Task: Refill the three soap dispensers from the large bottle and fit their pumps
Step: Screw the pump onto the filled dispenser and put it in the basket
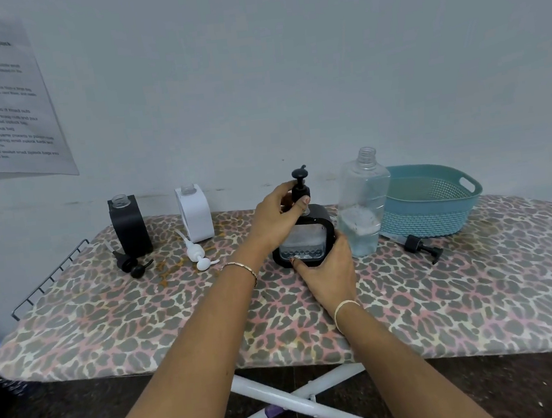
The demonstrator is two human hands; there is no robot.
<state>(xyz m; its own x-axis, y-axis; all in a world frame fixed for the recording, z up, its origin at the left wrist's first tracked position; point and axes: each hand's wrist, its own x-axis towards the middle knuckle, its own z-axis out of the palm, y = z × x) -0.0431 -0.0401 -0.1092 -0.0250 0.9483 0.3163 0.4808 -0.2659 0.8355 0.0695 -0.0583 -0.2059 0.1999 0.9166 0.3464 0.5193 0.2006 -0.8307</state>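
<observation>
Centre frame: left hand [274, 219] pinches the black pump [300, 186] at its collar, fingers curled, likely screwing it on. Right hand [325, 271] wraps the black dispenser [323, 217] at its base, steadying it against the twist. Large bottle [364, 206] stands uncapped just right; two open dispensers [197, 217] wait at left.

One head-worn, wide-angle view only. Sits close above the long near edge of the ironing board [110, 328], facing forward and down across it to the wall [287, 71] behind.
</observation>
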